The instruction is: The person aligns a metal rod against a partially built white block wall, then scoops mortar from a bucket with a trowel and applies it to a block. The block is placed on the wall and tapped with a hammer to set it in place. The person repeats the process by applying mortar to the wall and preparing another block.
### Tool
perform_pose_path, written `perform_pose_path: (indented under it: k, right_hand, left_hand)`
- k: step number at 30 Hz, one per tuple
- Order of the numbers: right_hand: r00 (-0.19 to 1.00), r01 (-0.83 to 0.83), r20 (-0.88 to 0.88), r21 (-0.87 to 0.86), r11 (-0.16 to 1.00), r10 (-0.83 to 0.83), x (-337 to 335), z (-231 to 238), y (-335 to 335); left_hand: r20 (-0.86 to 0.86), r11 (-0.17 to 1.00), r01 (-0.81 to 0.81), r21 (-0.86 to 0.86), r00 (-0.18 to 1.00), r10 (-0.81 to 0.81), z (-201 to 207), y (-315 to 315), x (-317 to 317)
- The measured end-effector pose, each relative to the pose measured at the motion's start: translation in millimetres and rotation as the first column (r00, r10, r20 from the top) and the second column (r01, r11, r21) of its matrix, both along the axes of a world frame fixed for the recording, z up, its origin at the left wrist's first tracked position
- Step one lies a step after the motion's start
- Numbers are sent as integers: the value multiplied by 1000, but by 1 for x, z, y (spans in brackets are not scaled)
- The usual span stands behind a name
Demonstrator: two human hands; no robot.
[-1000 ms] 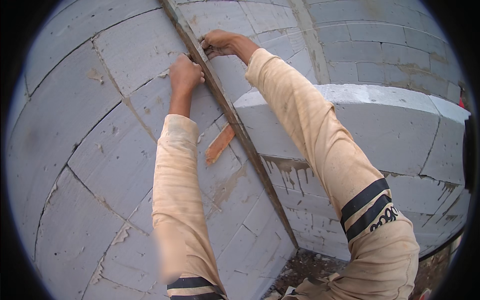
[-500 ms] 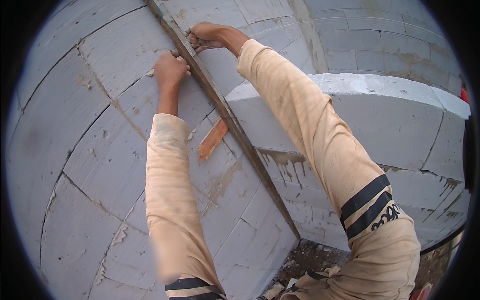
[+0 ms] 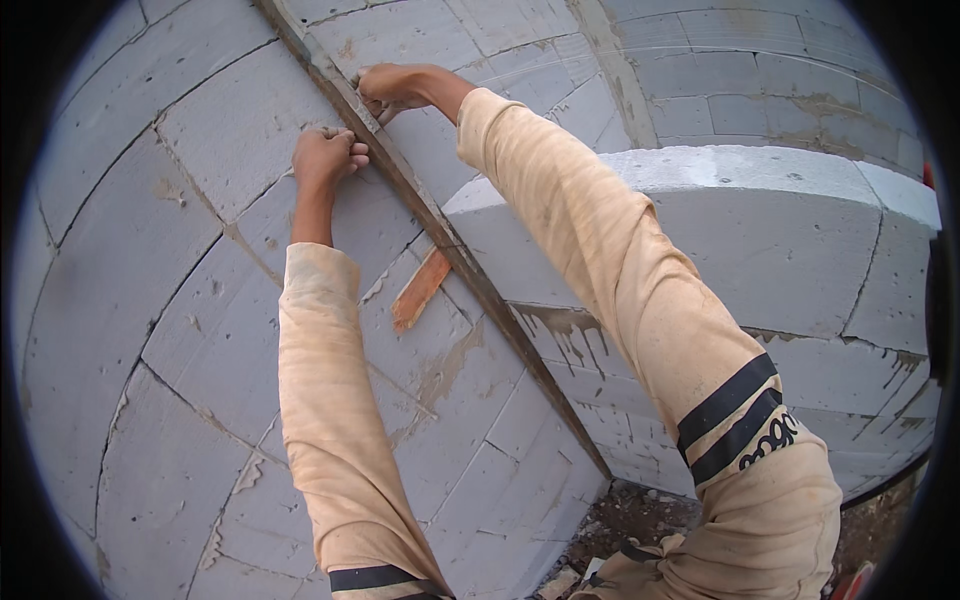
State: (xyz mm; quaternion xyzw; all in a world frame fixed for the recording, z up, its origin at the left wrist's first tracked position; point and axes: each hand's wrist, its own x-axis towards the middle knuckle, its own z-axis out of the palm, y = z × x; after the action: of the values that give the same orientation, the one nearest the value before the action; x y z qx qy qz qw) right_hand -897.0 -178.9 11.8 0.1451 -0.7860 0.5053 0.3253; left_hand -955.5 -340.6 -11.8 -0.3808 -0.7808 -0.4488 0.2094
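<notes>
A long, narrow, dark-edged bar point(image 3: 455, 245) runs diagonally down the inner corner of the block wall. My left hand point(image 3: 326, 157) is closed against the bar's left edge, near its upper part, with the fingertips curled in. On the bar's other side, a little higher, my right hand point(image 3: 388, 88) is closed with bent fingers close to the edge. Whatever either hand pinches is hidden or too small to make out. Below my left hand, a short orange-brown wooden piece point(image 3: 421, 290) sticks out from behind the bar across the wall face.
Pale block wall point(image 3: 200, 330) fills the left side, with dark joints and mortar smears. A low block wall point(image 3: 690, 250) with drips of mortar stands at right. Thin pale lines cross before the far wall point(image 3: 750, 80). Rubble point(image 3: 635, 515) covers the ground at the bar's foot.
The view has shifted slightly, so the bar's top appears further left. My left hand sits a little lower along the bar. My right hand stays near the opposite edge, still closed.
</notes>
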Motion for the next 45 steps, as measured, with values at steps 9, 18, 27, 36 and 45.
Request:
perform_pose_path:
  k: [9,18,27,36,45]
  right_hand:
    - [808,426,-26,717,552,-589,66,19,-14]
    - [603,758,-585,633,159,-542,69,-5,-24]
    - [565,801,-645,579,154,-514,46,-10,-11]
    - [597,789,-576,546,280,-558,27,-16,-15]
    - [554,809,-593,549,210,-584,17,-9,-14]
  left_hand:
    - [-693,814,-571,-104,629,352,2,-28,29]
    - [-835,898,-435,-68,518,187,-1,-36,13]
    - [-837,905,-420,-59,516,185,3,-35,11]
    - [-879,899,-438,-17,434,195,0,-35,4]
    - [-833,870,-489,-68,508,220,4,-35,12]
